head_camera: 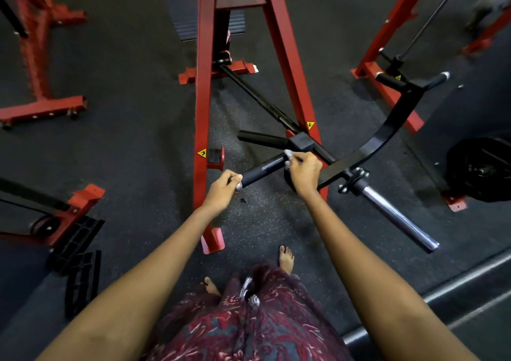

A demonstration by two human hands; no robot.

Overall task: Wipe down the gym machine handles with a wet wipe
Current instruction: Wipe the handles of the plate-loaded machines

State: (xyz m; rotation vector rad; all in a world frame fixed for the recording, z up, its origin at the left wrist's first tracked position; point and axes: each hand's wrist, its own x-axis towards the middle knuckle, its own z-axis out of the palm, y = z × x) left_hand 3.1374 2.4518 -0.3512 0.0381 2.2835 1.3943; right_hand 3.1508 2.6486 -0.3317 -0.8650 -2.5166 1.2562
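Head view: the left hand (222, 188) is curled round the near, chrome-capped end of a short black cylindrical machine handle (262, 169), steadying it. The right hand (302, 171) is clenched at the handle's far end, where it joins the curved black steel lever arm (384, 136), and pinches a small whitish wet wipe (288, 154), of which only a scrap shows above the fingers. A second black handle (261, 139) juts out just behind, parallel to the first and not touched by either hand. The whole assembly hangs between the legs of the red A-shaped steel frame (203, 106), above the dark speckled rubber floor (132, 145).

As I judge it, the wipe is bunched so tightly that it may cover only a narrow strip, leaving the underside of the handle unwiped. The lever arm looks free to pivot, so a hard push could swing it. Bare feet (286, 258) stand directly below the chrome bar (398, 219).

The handle is matte black with a faint sheen along its top, which may be moisture.
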